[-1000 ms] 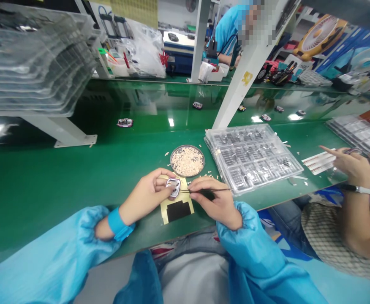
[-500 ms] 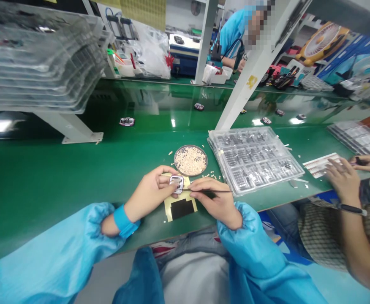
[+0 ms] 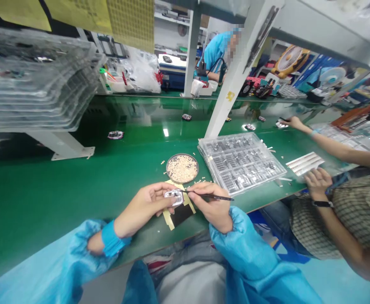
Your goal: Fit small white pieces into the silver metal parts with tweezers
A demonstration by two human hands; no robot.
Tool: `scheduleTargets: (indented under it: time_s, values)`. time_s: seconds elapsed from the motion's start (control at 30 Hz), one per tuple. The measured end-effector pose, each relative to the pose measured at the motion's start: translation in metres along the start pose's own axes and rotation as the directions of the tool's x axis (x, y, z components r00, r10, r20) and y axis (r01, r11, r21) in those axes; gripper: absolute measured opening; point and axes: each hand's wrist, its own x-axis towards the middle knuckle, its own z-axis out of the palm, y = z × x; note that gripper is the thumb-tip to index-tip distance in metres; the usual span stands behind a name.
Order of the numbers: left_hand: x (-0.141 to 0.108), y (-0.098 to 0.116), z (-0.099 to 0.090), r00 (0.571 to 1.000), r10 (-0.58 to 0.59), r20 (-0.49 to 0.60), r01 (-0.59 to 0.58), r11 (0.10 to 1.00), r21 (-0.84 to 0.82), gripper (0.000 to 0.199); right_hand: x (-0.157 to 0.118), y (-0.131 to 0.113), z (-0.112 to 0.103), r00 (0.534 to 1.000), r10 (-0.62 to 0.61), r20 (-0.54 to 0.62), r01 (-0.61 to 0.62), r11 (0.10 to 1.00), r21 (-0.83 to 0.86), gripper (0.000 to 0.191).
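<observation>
My left hand [image 3: 142, 207] pinches a small white housing with rounded corners [image 3: 174, 197] and dark parts inside it. My right hand [image 3: 213, 206] grips slim dark tweezers [image 3: 216, 196], their tips at the housing's right edge. Beneath both hands lies a yellow sheet [image 3: 169, 223] with a black patch [image 3: 182, 215]. Just beyond them stands a round dish [image 3: 182, 169] full of tiny cream-coloured pieces, some dark ones among them. A few such pieces lie loose beside the dish.
Clear compartment trays with parts [image 3: 243, 162] lie right of the dish. More trays [image 3: 39, 80] are stacked at upper left. A white post [image 3: 221, 105] rises behind. Small housings [image 3: 115, 134] dot the far bench. A co-worker's hand [image 3: 318, 181] rests near a striped white sheet [image 3: 305, 164].
My view has tilted up and shifted right. The housing in my left hand has turned, the tweezers still against it. The co-worker's other hand has reached out to a housing on the far bench.
</observation>
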Motion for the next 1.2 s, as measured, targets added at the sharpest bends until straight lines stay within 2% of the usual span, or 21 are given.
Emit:
scheduleTargets:
  time_s: [0.13,0.23,0.33,0.43,0.53,0.6,0.63,0.67,0.7,0.73,0.77,0.8,0.87,0.93,1.07,1.2]
  values:
    - [-0.003,0.003,0.000,1.000,0.011,0.002,-0.011,1.000,0.029,0.040,-0.003,-0.002,0.010,0.968,0.219,-0.119,-0.194,0.962,0.193,0.017]
    - [-0.004,0.002,0.000,0.999,0.033,0.006,-0.033,0.997,0.065,0.041,-0.004,-0.006,0.012,0.935,0.347,-0.077,-0.295,0.877,0.380,0.021]
    - [-0.003,-0.005,-0.003,0.997,0.077,-0.022,-0.073,0.988,0.136,0.043,-0.007,-0.009,0.010,0.937,0.350,-0.012,-0.298,0.815,0.496,0.026]
    - [0.000,-0.017,-0.008,0.987,0.136,-0.085,-0.106,0.950,0.294,0.044,-0.014,-0.016,-0.001,0.944,0.326,0.040,-0.299,0.802,0.518,0.028]
    - [0.003,-0.022,-0.013,0.987,0.144,-0.075,-0.105,0.917,0.384,0.043,-0.013,-0.028,-0.033,0.953,0.304,0.008,-0.283,0.877,0.389,0.022]
    - [0.005,-0.020,-0.014,0.991,0.114,-0.065,-0.083,0.928,0.363,0.047,-0.002,-0.039,-0.072,0.957,0.253,-0.140,-0.240,0.966,0.101,0.031]
    - [0.005,-0.017,-0.014,0.994,0.091,-0.067,-0.063,0.936,0.347,0.050,0.008,-0.044,-0.097,0.952,0.199,-0.233,-0.231,0.965,-0.120,0.035]
    - [0.005,-0.014,-0.013,0.995,0.067,-0.076,-0.039,0.943,0.331,0.053,0.019,-0.048,-0.123,0.939,0.148,-0.312,-0.265,0.888,-0.376,0.036]
    - [0.004,-0.010,-0.011,0.995,0.044,-0.088,-0.015,0.951,0.309,0.057,0.031,-0.050,-0.150,0.922,0.121,-0.367,-0.338,0.713,-0.614,0.035]
    - [0.003,-0.007,-0.010,0.995,0.022,-0.097,0.005,0.962,0.273,0.060,0.043,-0.051,-0.176,0.895,0.113,-0.431,-0.431,0.463,-0.775,0.035]
    - [0.001,-0.004,-0.008,0.995,0.004,-0.102,0.019,0.975,0.222,0.061,0.054,-0.050,-0.200,0.865,0.153,-0.478,-0.500,0.191,-0.844,0.035]
    - [0.000,-0.002,-0.006,0.995,-0.009,-0.102,0.025,0.986,0.164,0.062,0.064,-0.046,-0.220,0.846,0.179,-0.503,-0.524,0.102,-0.845,0.035]
    - [-0.003,0.000,-0.003,0.996,-0.019,-0.088,0.024,0.998,0.054,0.058,0.078,-0.036,-0.250,0.831,0.230,-0.506,-0.528,0.039,-0.849,0.037]
    - [-0.004,0.000,-0.002,0.997,-0.017,-0.072,0.016,1.000,-0.015,0.051,0.084,-0.025,-0.266,0.832,0.281,-0.478,-0.502,0.013,-0.865,0.037]
    - [-0.005,-0.002,-0.004,0.999,-0.021,-0.038,0.018,0.997,-0.075,0.044,0.085,-0.013,-0.282,0.838,0.362,-0.409,-0.443,0.010,-0.897,0.036]
    - [-0.007,-0.003,-0.004,1.000,-0.006,-0.023,0.004,0.994,-0.105,0.040,0.081,-0.008,-0.292,0.832,0.382,-0.401,-0.417,-0.044,-0.908,0.037]
